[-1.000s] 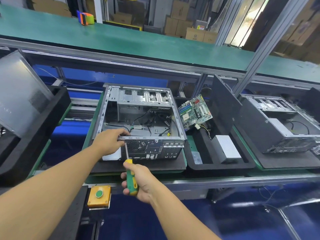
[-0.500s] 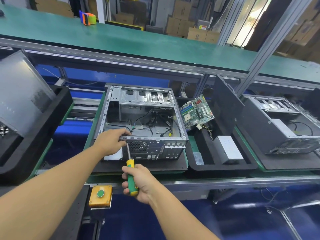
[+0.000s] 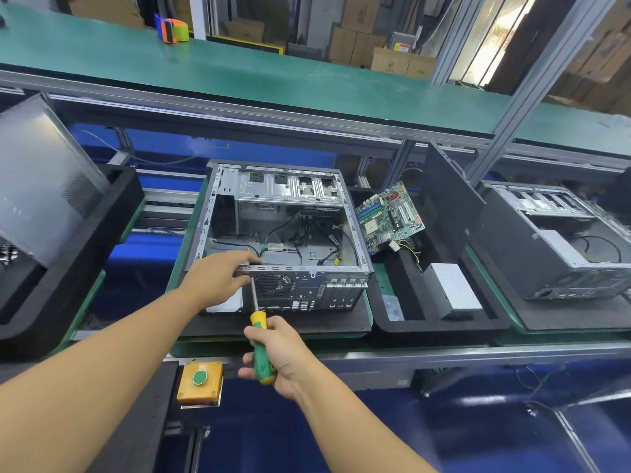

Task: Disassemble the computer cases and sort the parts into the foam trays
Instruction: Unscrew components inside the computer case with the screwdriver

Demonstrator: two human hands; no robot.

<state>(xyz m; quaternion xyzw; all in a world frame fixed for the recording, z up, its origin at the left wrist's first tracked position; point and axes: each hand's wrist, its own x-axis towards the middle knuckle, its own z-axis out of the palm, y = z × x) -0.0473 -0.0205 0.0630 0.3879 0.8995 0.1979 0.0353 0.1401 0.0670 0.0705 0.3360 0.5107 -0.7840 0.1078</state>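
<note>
Contact between tool and case has held. The green-and-yellow-handled screwdriver (image 3: 257,323) keeps its thin steel shaft tipped against the rear panel of the open grey metal computer case (image 3: 290,233), at the panel's upper left corner, just beside the round fan grille. The right hand (image 3: 280,353) is closed round the handle, below the near edge of the black foam pad (image 3: 307,324) that carries the case. The left hand (image 3: 213,281) grips the top rim of that rear panel, right next to the shaft tip. Whether the screw has loosened is too small to tell.

This looks like a rear-panel screw being worked, so the case is not yet stripped; loose cables lie inside it.

Against the frames a second and half a second back, both hands and the tool sit in nearly the same places, and only the view has drifted slightly. On the neighbouring black foam tray (image 3: 444,324) to the right, a green motherboard (image 3: 389,216) leans upright and a silver power supply box (image 3: 454,288) lies flat.
</note>
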